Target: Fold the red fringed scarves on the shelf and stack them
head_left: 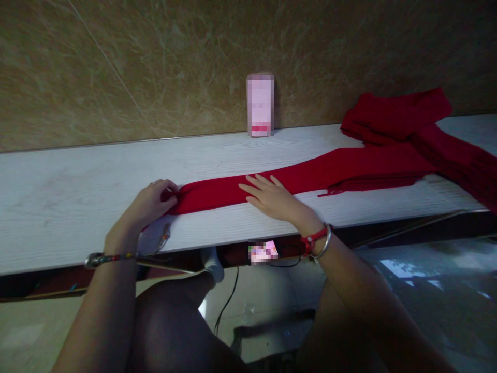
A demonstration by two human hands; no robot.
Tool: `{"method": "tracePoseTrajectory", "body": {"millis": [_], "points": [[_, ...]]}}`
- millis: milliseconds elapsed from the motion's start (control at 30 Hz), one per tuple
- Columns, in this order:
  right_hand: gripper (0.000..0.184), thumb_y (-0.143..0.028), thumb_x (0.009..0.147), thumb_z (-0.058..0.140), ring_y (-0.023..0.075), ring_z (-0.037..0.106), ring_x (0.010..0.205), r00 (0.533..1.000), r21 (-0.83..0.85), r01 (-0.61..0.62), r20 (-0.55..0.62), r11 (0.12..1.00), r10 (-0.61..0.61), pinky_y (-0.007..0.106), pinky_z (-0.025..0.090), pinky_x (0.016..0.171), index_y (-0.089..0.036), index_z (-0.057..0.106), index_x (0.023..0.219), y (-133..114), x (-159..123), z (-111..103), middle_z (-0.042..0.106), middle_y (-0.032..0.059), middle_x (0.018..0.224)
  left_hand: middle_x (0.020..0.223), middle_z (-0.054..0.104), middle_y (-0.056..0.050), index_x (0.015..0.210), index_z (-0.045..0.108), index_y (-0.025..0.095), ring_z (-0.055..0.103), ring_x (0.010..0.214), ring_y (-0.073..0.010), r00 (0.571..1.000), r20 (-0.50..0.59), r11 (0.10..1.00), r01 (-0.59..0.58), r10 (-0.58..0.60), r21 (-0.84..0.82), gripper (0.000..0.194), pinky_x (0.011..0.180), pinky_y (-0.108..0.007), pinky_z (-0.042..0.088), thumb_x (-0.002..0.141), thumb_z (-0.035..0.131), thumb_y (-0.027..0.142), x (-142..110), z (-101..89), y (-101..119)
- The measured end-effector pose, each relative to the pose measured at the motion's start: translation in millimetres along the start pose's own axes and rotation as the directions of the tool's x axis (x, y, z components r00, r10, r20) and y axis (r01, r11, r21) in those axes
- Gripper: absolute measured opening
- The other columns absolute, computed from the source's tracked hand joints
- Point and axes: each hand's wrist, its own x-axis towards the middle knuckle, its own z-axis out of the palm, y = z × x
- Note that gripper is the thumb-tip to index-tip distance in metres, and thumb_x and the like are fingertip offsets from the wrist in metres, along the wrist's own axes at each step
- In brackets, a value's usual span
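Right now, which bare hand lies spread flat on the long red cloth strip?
The bare right hand, spread across the long red cloth strip; the bare left hand is curled at the strip's left end.

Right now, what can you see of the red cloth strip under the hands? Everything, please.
The red cloth strip is plain, matte, apparently soft fabric, lying lengthwise on the white wood-grain surface. It is narrow and flat at left, wider at right, with layered folds and loose threads along the near edge. The left hand grips its left end; the right hand lies flat across it. Its right end meets bunched red cloth; whether they're joined is unclear.
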Motion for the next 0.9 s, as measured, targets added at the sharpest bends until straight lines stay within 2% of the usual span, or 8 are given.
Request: {"method": "tracePoseTrajectory", "body": {"millis": [133,233,300,400,500,633,700,900], "points": [[0.044,-0.035,0.096,0.035,0.0254,0.032,0.136,1.000,-0.033,0.008,-0.024,0.999,-0.009,0.051,0.026,0.110,-0.028,0.043,0.139,3,-3,1,0.037,0.0043,0.148,0.104,0.061,-0.011,0.093,0.059,0.013,0.056,0.092,-0.0200,1.000,-0.011,0.999,-0.025,0.025,0.037,0.028,0.086,-0.034,0.045,0.079,0.038,0.024,5,-4.6,-17],[0.044,-0.035,0.096,0.035,0.0256,0.033,0.136,1.000,-0.035,0.011,-0.029,0.999,-0.012,0.051,0.027,0.110,-0.027,0.043,0.138,2,-3,-1,0.038,0.0048,0.148,0.111,0.061,-0.012,0.094,0.062,0.014,0.055,0.101,-0.0256,0.989,-0.093,0.985,0.126,-0.116,0.120,0.029,0.088,-0.044,0.045,0.079,0.038,0.019,1,-9.2,-25],[0.044,-0.034,0.096,0.036,0.0258,0.033,0.136,1.000,-0.033,0.005,-0.026,0.999,-0.005,0.052,0.027,0.110,-0.027,0.043,0.138,0,-3,-2,0.038,0.0048,0.148,0.118,0.058,-0.013,0.096,0.064,0.015,0.052,0.109,-0.0317,0.956,-0.171,0.945,0.270,-0.240,0.182,0.031,0.089,-0.053,0.042,0.079,0.039,0.020,-6,-13.0,-27],[0.044,-0.034,0.096,0.036,0.0256,0.032,0.136,1.000,-0.030,-0.012,-0.019,0.999,0.011,0.051,0.027,0.110,-0.026,0.043,0.139,-1,-3,-2,0.038,0.0046,0.148,0.127,0.051,-0.016,0.102,0.065,0.014,0.048,0.115,-0.0391,0.917,-0.255,0.910,0.361,-0.308,0.202,0.037,0.090,-0.063,0.038,0.080,0.037,0.024,-19,-17.2,-20],[0.043,-0.034,0.096,0.036,0.0252,0.033,0.136,0.999,-0.032,-0.014,-0.041,0.999,0.013,0.050,0.027,0.110,-0.027,0.044,0.138,-1,-4,0,0.039,0.0040,0.147,0.124,0.053,-0.019,0.112,0.061,0.009,0.051,0.113,-0.0336,0.935,-0.313,0.971,0.210,-0.165,0.114,0.044,0.092,-0.054,0.041,0.081,0.033,0.023,-22,-16.3,-6],[0.042,-0.034,0.096,0.036,0.0256,0.035,0.135,0.997,-0.032,-0.012,-0.078,0.999,0.010,0.051,0.028,0.110,-0.027,0.047,0.136,1,-4,4,0.040,0.0039,0.146,0.109,0.061,-0.014,0.103,0.064,0.011,0.056,0.101,-0.0227,0.982,-0.087,0.985,-0.165,0.169,0.059,0.041,0.093,-0.039,0.044,0.077,0.033,0.017,-9,-6.1,2],[0.042,-0.034,0.096,0.036,0.0260,0.035,0.135,0.996,-0.031,-0.011,-0.084,0.999,0.008,0.051,0.028,0.110,-0.026,0.047,0.136,1,-5,5,0.040,0.0041,0.147,0.106,0.062,-0.013,0.094,0.065,0.013,0.057,0.097,-0.0218,0.985,-0.040,0.984,-0.165,0.168,0.070,0.039,0.092,-0.037,0.045,0.071,0.034,0.013,-2,-0.6,-6],[0.042,-0.034,0.095,0.037,0.0255,0.032,0.136,0.998,-0.019,-0.025,-0.055,1.000,0.024,0.049,0.026,0.110,-0.028,0.046,0.136,0,-4,4,0.039,0.0030,0.147,0.107,0.066,-0.008,0.089,0.065,0.018,0.055,0.100,-0.0218,0.989,-0.108,0.976,-0.074,0.098,0.205,0.037,0.095,-0.038,0.041,0.069,0.036,0.009,-2,5.7,-41]]}}
